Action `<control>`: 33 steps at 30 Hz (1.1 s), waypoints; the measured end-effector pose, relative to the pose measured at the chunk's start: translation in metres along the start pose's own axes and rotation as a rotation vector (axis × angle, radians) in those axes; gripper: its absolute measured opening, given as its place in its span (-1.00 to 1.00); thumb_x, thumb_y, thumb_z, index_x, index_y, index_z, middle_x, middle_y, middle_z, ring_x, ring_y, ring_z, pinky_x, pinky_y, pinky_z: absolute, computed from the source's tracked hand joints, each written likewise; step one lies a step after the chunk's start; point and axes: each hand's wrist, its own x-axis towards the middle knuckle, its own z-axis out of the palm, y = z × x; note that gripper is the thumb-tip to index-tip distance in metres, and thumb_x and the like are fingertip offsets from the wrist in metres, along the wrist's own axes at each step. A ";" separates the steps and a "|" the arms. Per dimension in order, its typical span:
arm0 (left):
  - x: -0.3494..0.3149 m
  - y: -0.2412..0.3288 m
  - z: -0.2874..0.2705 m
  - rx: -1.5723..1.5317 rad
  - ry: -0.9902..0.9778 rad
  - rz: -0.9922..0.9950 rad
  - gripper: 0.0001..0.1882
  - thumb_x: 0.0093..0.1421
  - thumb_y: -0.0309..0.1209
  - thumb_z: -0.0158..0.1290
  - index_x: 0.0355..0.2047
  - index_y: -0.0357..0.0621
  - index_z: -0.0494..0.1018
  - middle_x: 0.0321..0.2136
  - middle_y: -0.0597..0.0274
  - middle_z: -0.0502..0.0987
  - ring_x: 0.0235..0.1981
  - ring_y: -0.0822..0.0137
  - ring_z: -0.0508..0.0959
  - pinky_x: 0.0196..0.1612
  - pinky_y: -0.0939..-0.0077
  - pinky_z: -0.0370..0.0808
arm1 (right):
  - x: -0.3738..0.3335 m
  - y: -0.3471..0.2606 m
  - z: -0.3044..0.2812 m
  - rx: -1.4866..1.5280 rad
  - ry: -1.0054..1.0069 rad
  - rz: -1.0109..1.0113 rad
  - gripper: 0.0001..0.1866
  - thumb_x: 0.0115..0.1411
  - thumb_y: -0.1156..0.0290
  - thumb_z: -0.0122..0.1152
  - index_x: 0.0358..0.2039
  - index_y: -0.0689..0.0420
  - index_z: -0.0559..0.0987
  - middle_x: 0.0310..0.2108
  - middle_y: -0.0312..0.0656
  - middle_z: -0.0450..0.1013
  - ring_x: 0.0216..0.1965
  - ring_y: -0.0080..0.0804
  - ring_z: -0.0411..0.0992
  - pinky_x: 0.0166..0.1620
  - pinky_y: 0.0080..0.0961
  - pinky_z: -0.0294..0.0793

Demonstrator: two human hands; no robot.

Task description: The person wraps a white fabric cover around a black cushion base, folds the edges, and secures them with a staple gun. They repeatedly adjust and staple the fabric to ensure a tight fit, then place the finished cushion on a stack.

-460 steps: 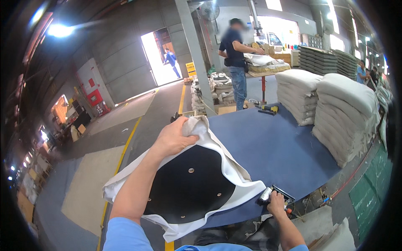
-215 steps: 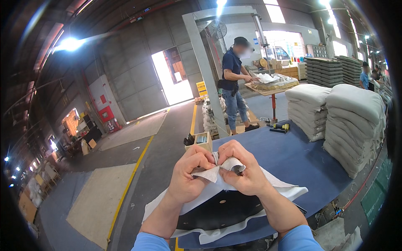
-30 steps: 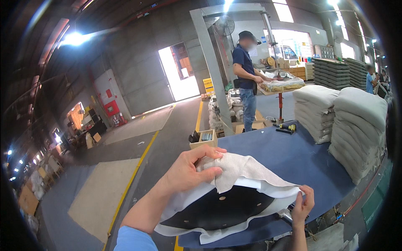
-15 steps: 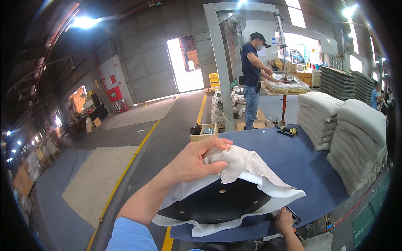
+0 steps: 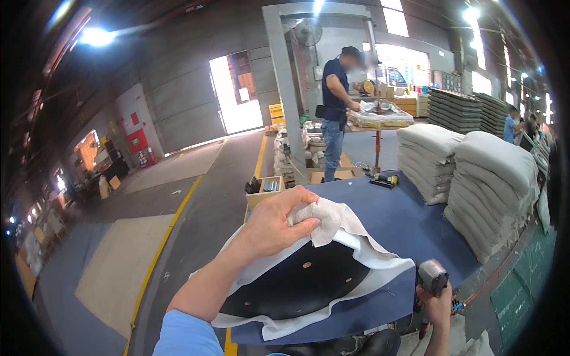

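My left hand [image 5: 270, 225] pinches the edge of a beige fabric [image 5: 341, 218] between thumb and fingers. That fabric lies along the far side of a black panel [image 5: 285, 288] with several small round holes. White padding [image 5: 380, 264] sticks out around the panel's rim, which is tilted up on the far side. Off the panel's right corner, my right hand [image 5: 438, 305] is wrapped round the handle of a staple gun [image 5: 433, 276]. The gun's grey head points up and stands apart from the fabric.
The work sits on a blue-covered table [image 5: 380, 207]. A yellow and black power tool [image 5: 386, 180] lies at its far edge, with stacks of beige cushion covers [image 5: 490, 184] at right. A wooden box [image 5: 270, 188] stands beyond my left hand. Farther back, a person [image 5: 335, 113] works beside a press frame [image 5: 285, 89].
My right hand has come up and to the right with the staple gun, which now shows fully. My left hand keeps its pinch on the fabric. The head view has shifted slightly.
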 end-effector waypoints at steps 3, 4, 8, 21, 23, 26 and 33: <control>0.008 0.009 0.011 0.037 0.005 -0.049 -0.58 0.26 -0.33 0.35 0.08 -0.15 0.53 0.00 0.10 0.69 0.02 0.20 0.69 0.14 0.31 0.57 | -0.019 -0.076 0.031 0.284 -0.133 -0.134 -0.03 0.00 0.67 0.54 0.45 0.18 0.35 -0.10 -0.20 0.58 -0.34 -0.56 0.53 -0.29 -0.57 0.55; 0.010 0.015 0.013 0.067 0.009 -0.054 -0.57 0.25 -0.32 0.35 0.07 -0.15 0.53 -0.01 0.09 0.69 0.01 0.17 0.70 0.13 0.30 0.57 | -0.025 -0.093 0.043 0.331 -0.201 -0.160 -0.02 0.02 0.67 0.55 0.47 0.17 0.32 -0.04 -0.17 0.59 -0.26 -0.52 0.56 -0.23 -0.56 0.59; 0.008 0.024 0.024 0.196 0.062 -0.027 -0.55 0.24 -0.27 0.35 0.08 -0.12 0.53 -0.02 0.05 0.68 0.02 0.05 0.70 0.12 0.27 0.58 | -0.033 -0.125 0.094 0.530 -0.454 -0.217 -0.04 0.15 0.62 0.57 0.51 0.18 0.26 0.17 -0.08 0.54 0.07 -0.37 0.60 0.05 -0.44 0.64; 0.002 0.040 0.042 0.237 0.136 0.109 -0.62 0.19 -0.33 0.27 0.01 -0.05 0.50 -0.10 0.03 0.65 -0.10 -0.11 0.68 -0.05 0.08 0.62 | -0.037 -0.140 0.142 0.534 -0.522 -0.242 -0.07 0.20 0.51 0.56 0.51 0.13 0.25 -0.02 -0.11 0.58 -0.17 -0.53 0.57 -0.15 -0.55 0.61; 0.002 0.041 0.042 0.239 0.131 0.108 -0.62 0.19 -0.33 0.27 0.01 -0.06 0.49 -0.11 0.02 0.64 -0.11 -0.12 0.68 -0.07 0.07 0.62 | -0.037 -0.138 0.144 0.519 -0.486 -0.251 -0.06 0.18 0.51 0.57 0.51 0.12 0.25 -0.11 -0.10 0.61 -0.31 -0.56 0.58 -0.30 -0.60 0.62; 0.001 0.042 0.044 0.247 0.145 0.107 -0.61 0.18 -0.34 0.28 0.01 -0.05 0.49 -0.11 0.01 0.64 -0.11 -0.13 0.67 -0.08 0.07 0.62 | -0.037 -0.138 0.143 0.498 -0.498 -0.245 -0.09 0.21 0.54 0.54 0.51 0.09 0.25 -0.08 -0.17 0.57 -0.24 -0.55 0.57 -0.18 -0.56 0.60; -0.002 0.048 0.045 0.246 0.099 0.068 -0.53 0.14 -0.41 0.32 0.08 -0.07 0.51 -0.04 0.03 0.65 -0.02 -0.09 0.68 0.03 0.18 0.63 | -0.038 -0.142 0.138 0.390 -0.533 -0.310 -0.15 0.26 0.59 0.47 0.49 0.04 0.27 0.07 -0.25 0.47 -0.07 -0.56 0.55 0.04 -0.53 0.57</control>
